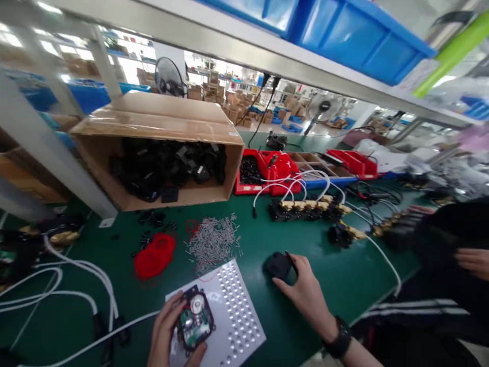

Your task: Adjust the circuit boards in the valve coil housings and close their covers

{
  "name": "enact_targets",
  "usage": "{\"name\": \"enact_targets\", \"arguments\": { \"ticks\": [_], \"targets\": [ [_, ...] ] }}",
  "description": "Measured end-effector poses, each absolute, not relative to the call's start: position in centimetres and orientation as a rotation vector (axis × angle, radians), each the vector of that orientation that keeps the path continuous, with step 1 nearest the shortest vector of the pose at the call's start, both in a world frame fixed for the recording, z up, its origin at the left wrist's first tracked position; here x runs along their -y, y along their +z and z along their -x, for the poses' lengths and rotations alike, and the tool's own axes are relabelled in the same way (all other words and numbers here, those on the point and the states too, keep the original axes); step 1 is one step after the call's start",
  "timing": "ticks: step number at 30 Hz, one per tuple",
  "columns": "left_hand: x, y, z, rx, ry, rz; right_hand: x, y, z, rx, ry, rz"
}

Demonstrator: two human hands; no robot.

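Hands at a green desk — two small parts in play.
Left hand, lower centre, has its fingers closed around an open black module above a perforated plate; right hand has its fingers curled on a black cap — centre frame.

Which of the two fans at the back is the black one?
The black round fan standing behind the open cardboard box, on the left. The other fan, further right, has a white cage with only a dark middle.

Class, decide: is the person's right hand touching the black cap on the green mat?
Touching. The head view shows the right hand with fingertips resting on the black cap, no gap visible.
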State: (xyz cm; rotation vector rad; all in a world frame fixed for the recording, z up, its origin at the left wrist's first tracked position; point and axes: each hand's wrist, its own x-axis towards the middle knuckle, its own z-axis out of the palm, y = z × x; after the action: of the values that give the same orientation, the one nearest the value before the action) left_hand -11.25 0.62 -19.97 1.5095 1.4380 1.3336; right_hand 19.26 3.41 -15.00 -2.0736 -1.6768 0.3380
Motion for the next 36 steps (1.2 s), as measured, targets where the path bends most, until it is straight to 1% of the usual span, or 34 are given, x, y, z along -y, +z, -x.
{"name": "enact_targets", "arguments": {
  "ticks": [2, 4, 7, 10, 12, 16, 17, 19, 22, 24, 26, 30, 33, 36],
  "targets": [
    [-0.6, -19.2, 11.1, -1.474, 1.265, -1.562, -0.8, -15.4, -20.3, 1.734, 0.269, 2.262],
    [-0.5, -18.6, 11.1, -1.504, 1.176, -1.629, 0.2, -15.2, -20.9, 1.91, 0.297, 2.344],
    [-0.4, -18.2, 11.3, -1.566, 1.034, -1.674, -0.6, -14.1, -21.7, 2.11, 0.373, 2.305],
    [-0.4, -17.8, 11.5, -1.524, 1.005, -1.632, -2.3, -12.9, -21.2, 1.994, 0.462, 2.157],
    [-0.5, -17.0, 11.4, -1.49, 1.057, -1.653, -2.7, -11.9, -19.5, 1.725, 0.738, 1.949],
    [-0.3, -13.9, 10.8, -1.525, 1.086, -1.955, -2.2, -10.8, -13.8, 0.85, 1.7, 1.359],
    [-0.3, -12.9, 10.6, -1.525, 1.051, -2.046, -2.2, -10.9, -12.3, 0.681, 1.855, 1.239],
    [-0.1, -11.4, 10.1, -1.537, 0.917, -2.197, -2.3, -11.5, -9.7, 0.49, 2.003, 1.103],
    [0.1, -10.5, 9.4, -1.607, 0.707, -2.287, -2.4, -12.6, -7.3, 0.474, 1.975, 1.107],
    [0.3, -10.7, 9.1, -1.641, 0.674, -2.273, -2.3, -12.8, -6.6, 0.647, 1.919, 1.141],
    [0.4, -11.1, 9.0, -1.662, 0.701, -2.244, -2.1, -12.5, -6.5, 0.951, 1.807, 1.14],
    [0.6, -11.5, 9.1, -1.677, 0.71, -2.234, -1.6, -11.5, -6.9, 1.621, 1.419, 1.086],
    [0.4, -11.6, 9.2, -1.617, 0.788, -2.173, -1.2, -11.3, -6.5, 1.835, 1.245, 1.116],
    [0.2, -12.0, 9.4, -1.521, 0.879, -2.071, -0.9, -11.3, -5.6, 1.898, 1.091, 1.297]
  ]
}}
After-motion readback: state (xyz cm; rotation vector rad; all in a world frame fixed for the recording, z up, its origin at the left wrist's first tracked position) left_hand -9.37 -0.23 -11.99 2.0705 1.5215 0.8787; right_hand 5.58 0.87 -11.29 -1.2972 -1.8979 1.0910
